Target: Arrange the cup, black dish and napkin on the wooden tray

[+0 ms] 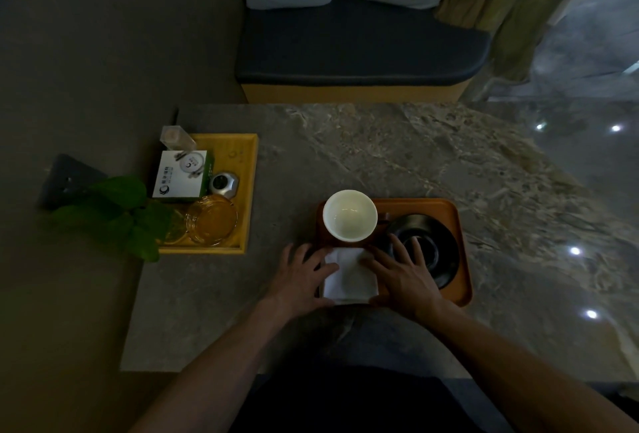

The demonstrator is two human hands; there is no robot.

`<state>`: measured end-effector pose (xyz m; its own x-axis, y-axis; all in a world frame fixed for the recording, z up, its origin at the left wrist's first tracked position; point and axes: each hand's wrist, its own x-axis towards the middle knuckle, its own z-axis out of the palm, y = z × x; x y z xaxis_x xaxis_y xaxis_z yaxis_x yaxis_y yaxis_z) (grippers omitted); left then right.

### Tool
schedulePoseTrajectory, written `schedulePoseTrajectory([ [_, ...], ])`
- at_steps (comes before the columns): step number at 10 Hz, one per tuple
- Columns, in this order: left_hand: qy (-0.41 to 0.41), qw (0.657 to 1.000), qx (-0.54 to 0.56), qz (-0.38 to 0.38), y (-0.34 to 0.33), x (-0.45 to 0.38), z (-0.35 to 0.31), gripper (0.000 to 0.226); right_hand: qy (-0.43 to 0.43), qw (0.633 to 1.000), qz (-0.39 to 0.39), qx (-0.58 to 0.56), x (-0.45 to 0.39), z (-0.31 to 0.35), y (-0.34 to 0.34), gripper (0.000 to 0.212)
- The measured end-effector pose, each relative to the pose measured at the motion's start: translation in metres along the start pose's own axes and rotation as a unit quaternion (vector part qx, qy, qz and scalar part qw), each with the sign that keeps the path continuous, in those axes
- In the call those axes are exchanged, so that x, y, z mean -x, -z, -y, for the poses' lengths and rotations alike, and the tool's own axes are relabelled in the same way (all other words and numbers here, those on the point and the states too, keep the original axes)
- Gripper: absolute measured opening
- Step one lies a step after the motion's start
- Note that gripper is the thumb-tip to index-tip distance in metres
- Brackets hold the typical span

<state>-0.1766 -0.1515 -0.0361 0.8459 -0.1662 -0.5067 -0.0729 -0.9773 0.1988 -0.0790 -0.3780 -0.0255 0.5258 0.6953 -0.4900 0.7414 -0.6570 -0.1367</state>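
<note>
A brown wooden tray lies on the stone table in front of me. A white cup stands upright at the tray's far left corner. A black dish sits on the tray's right half. A folded white napkin lies flat at the tray's near left. My left hand rests with spread fingers on the napkin's left edge. My right hand lies flat on the napkin's right edge, its fingers reaching over the rim of the black dish.
A yellow tray at the table's left holds a white box, a glass ashtray, a small metal object and a clear bottle. Green plant leaves overhang its left side. A dark cushioned bench stands beyond the table.
</note>
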Motion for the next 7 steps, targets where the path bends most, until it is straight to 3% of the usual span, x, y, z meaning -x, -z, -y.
schedulePoseTrajectory([
  [5, 0.008, 1.000, 0.018, 0.011, -0.003, 0.010, 0.001, 0.076, -0.029, 0.999, -0.002, -0.020, 0.007, 0.012, 0.001, 0.086],
  [7, -0.028, 0.999, 0.021, -0.007, 0.002, 0.016, 0.003, 0.064, -0.045, 0.998, -0.033, -0.022, 0.022, 0.027, -0.001, 0.076],
])
